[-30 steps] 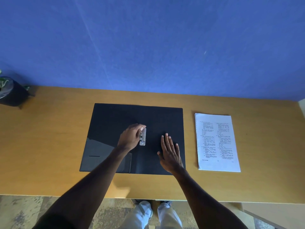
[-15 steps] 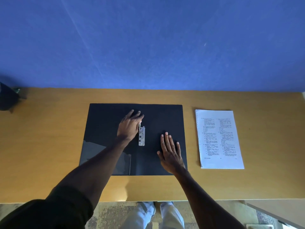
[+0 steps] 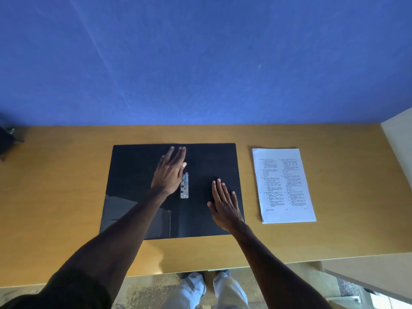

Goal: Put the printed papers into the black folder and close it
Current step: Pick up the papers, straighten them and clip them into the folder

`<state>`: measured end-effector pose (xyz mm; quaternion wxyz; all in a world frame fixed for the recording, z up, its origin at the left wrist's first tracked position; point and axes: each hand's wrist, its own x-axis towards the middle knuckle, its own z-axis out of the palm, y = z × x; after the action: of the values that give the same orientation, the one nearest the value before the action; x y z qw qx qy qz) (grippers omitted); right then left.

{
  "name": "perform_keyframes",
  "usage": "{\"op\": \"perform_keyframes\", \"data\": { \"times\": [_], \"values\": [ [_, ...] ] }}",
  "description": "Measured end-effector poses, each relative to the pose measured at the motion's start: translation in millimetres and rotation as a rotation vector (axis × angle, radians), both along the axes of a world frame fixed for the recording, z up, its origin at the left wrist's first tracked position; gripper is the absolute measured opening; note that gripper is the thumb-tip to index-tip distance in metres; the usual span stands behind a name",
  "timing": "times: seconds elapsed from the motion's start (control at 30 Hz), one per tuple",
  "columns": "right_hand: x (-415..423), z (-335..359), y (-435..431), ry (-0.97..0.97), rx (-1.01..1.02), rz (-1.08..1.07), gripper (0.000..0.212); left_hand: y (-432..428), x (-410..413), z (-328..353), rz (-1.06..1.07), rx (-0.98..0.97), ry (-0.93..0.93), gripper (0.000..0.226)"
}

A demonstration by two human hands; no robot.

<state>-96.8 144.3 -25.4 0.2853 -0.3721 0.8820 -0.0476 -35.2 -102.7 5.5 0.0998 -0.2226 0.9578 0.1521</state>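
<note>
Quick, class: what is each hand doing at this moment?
Left hand: open, flat on the black folder beside the metal clip, holding nothing.
Right hand: open, flat on the folder, holding nothing.

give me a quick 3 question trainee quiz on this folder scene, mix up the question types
1. True or false: the printed papers already lie inside the black folder.
2. The metal clip sits: A) along the folder's middle B) on the papers C) on the bare desk.
3. Fill in: the right hand rests flat on the folder's ____ half.

Key: 1 false, they lie on the desk to its right. 2 A, beside the left hand. 3 right.
</note>
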Motion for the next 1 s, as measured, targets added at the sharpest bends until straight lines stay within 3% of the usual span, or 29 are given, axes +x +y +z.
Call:
{"op": "perform_keyframes", "data": {
  "times": [0.2,0.37,0.57,0.77,1.0],
  "values": [
    [-16,27,42,0.031,-0.076,-0.097,0.071,66,-8,8,-0.098,-0.032,0.029,0.068],
    [-55,45,102,0.078,-0.031,-0.179,0.070,148,-31,11,-0.141,0.102,0.041,0.071],
    [-107,49,168,0.045,0.028,-0.286,0.071,239,-70,12,0.000,0.308,-0.002,0.072],
    [-154,45,220,0.071,0.038,-0.332,0.071,291,-110,12,0.215,0.394,-0.032,0.069],
    [-187,45,240,-0.010,-0.046,-0.534,0.070,321,-146,6,0.473,0.469,-0.034,0.057]
  ]
}}
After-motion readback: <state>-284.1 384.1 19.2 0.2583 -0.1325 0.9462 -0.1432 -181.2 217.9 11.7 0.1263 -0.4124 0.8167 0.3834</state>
